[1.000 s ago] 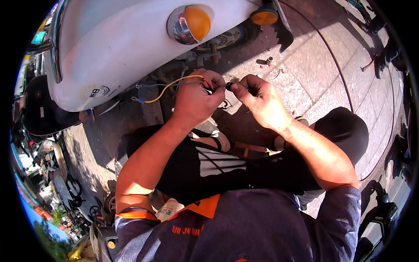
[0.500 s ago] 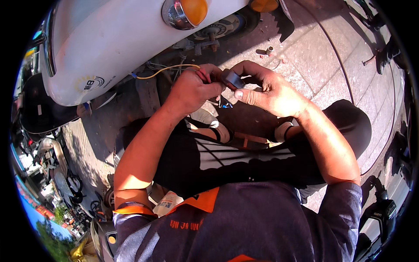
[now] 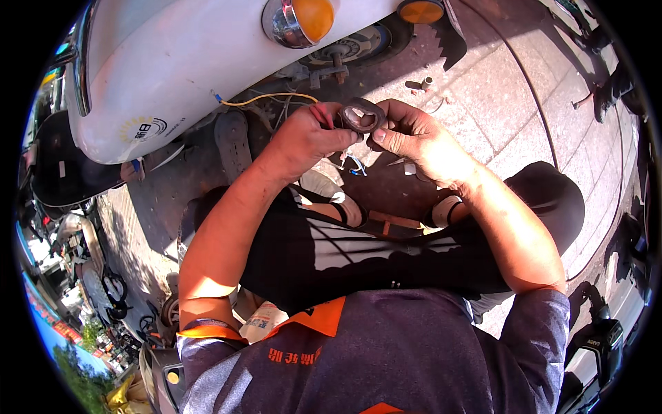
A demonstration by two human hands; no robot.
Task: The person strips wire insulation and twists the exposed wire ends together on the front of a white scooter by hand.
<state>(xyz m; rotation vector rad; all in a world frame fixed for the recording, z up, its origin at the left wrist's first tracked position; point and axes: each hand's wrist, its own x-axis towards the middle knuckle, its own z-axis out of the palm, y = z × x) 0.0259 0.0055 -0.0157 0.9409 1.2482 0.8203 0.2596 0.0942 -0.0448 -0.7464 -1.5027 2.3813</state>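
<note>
A dark roll of tape (image 3: 362,114) sits at about twelve o'clock from the person's chest, pinched between both hands. The left hand (image 3: 307,138) grips its nine o'clock edge along with a yellow wire (image 3: 265,99); the right hand (image 3: 414,138) closes on its three o'clock edge. Above, at twelve o'clock, hangs a white scooter body (image 3: 172,62) with an orange indicator lamp (image 3: 303,21).

Both bare forearms reach forward, left hand (image 3: 303,138) and right hand (image 3: 414,138) meeting (fingers curled, pinching).
</note>
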